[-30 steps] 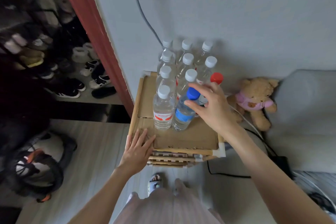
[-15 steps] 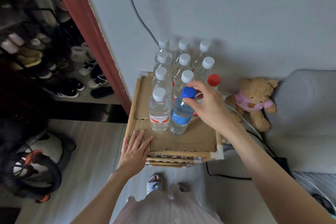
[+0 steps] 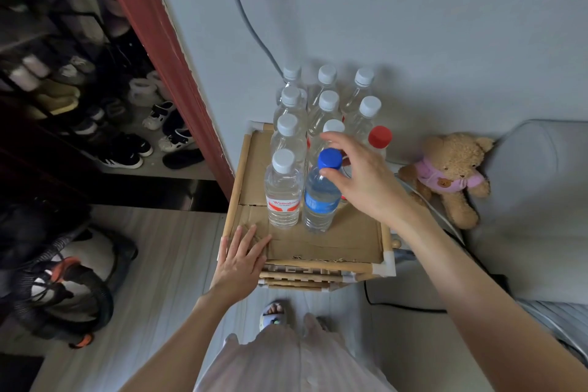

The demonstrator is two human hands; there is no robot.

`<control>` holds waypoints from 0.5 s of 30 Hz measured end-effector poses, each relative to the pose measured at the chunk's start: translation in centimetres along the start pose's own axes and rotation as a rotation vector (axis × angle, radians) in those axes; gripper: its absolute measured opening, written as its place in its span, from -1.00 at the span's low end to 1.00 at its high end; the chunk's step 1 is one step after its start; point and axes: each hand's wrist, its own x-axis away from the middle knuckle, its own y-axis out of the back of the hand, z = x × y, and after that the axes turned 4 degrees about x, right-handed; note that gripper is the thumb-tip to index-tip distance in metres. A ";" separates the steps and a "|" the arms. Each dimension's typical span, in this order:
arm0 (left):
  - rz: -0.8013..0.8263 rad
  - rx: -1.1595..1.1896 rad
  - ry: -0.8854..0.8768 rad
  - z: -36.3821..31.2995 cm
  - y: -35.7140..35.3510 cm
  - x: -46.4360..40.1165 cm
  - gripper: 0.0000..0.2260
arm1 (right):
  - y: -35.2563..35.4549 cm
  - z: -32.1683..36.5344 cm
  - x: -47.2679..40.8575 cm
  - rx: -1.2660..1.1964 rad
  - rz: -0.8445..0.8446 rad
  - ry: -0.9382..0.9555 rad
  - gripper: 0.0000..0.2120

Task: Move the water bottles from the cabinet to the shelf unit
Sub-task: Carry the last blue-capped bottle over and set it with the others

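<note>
At frame centre, a right hand [image 3: 362, 178] pinches the neck of a clear, blue-capped, blue-labelled water bottle [image 3: 319, 197] standing upright on the cardboard-topped shelf unit [image 3: 334, 245]. The left hand [image 3: 240, 259] rests flat, fingers spread, on its front-left corner.

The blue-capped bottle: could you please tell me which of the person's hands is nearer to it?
Right. The right hand has its fingers at the cap of the blue-capped bottle. The left hand lies flat on the cardboard top, at the front left corner, apart from it.
</note>
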 end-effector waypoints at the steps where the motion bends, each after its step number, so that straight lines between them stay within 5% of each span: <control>1: 0.001 0.000 -0.001 0.0 0.0 0.0 -0.36 | 0.2 -0.3 0.1 -0.048 0.034 0.002 -0.53; 7: 0.018 -0.018 0.005 -0.2 0.3 0.1 -0.34 | -1.6 -1.6 1.6 -0.335 -0.057 -0.041 -0.46; 11: 0.018 -0.037 0.003 -0.2 0.2 0.1 -0.34 | -5.0 -3.1 3.9 -0.219 -0.260 -0.233 -0.47; 15: 0.029 -0.042 -0.003 -0.2 0.3 0.1 -0.34 | -7.5 -3.2 4.6 -0.145 -0.206 -0.417 -0.37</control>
